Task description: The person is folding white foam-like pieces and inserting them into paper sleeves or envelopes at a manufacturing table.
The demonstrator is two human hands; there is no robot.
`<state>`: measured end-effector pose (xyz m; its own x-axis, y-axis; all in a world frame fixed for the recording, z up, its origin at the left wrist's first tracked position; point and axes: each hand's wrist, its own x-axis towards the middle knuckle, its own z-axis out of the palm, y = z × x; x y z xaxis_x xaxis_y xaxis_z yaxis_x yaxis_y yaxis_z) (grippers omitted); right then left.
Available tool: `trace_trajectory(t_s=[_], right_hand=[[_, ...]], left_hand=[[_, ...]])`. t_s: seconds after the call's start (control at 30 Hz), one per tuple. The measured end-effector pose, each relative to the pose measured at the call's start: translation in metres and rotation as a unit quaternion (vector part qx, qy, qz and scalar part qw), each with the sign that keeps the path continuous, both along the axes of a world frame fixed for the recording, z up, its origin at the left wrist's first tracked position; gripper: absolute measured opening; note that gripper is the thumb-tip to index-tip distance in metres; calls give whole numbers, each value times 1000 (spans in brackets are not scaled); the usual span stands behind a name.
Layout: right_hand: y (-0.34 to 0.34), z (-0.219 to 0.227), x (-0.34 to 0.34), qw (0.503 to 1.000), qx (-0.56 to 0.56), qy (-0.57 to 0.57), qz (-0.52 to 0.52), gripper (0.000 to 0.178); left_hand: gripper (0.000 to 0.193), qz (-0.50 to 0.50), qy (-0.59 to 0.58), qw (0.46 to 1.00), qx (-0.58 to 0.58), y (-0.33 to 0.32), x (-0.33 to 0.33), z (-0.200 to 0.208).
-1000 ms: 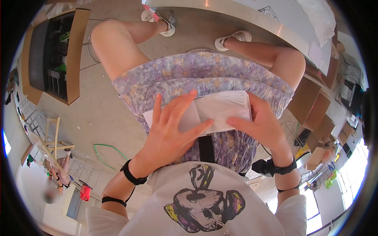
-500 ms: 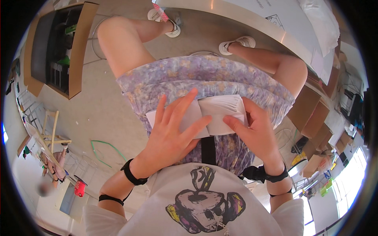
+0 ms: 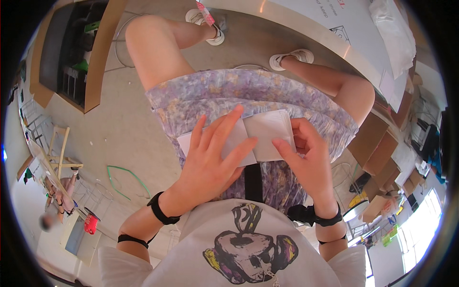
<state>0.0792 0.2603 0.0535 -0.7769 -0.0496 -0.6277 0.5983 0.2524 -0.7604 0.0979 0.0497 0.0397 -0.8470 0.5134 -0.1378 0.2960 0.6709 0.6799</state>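
Observation:
A small white notebook (image 3: 270,138) lies spread on my lap, over the purple floral skirt (image 3: 205,88). Its visible pages look blank. Across the left page rests my left hand (image 3: 210,153), flat and open, with the fingers spread and the thumb near the fold. My right hand (image 3: 308,153) is at the right edge of the notebook. Its thumb presses on the page face while the other fingers curl beside the page edges, so the edge sits between them. The fingertips below the pages are hidden.
A table (image 3: 287,19) with a white sheet and a plastic bag (image 3: 392,38) stands ahead. An open cardboard box (image 3: 98,62) holding dark items is at the left. More cardboard boxes (image 3: 368,124) are at the right. Another person (image 3: 64,193) is far left, near a wooden chair (image 3: 60,148).
The fanned right-hand pages now lie flatter. My right fingers have curled at the page edge, the thumb still on the page. My left hand stays almost in place.

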Motion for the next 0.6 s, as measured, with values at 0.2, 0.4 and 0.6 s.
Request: trace_trajectory(t_s=[0.2,0.4,0.6], right_hand=[[5,-7,1,997,44,39,52,21],[-10,-5,0,997,52,45,31,23],[-7,-9,2,996,45,73,37,23]], left_hand=[[69,3,-7,1000,-7,3,-2,4],[69,1,2,1000,-13,5,-3,2],[70,13,-20,1000,-21,6,-4,5]])
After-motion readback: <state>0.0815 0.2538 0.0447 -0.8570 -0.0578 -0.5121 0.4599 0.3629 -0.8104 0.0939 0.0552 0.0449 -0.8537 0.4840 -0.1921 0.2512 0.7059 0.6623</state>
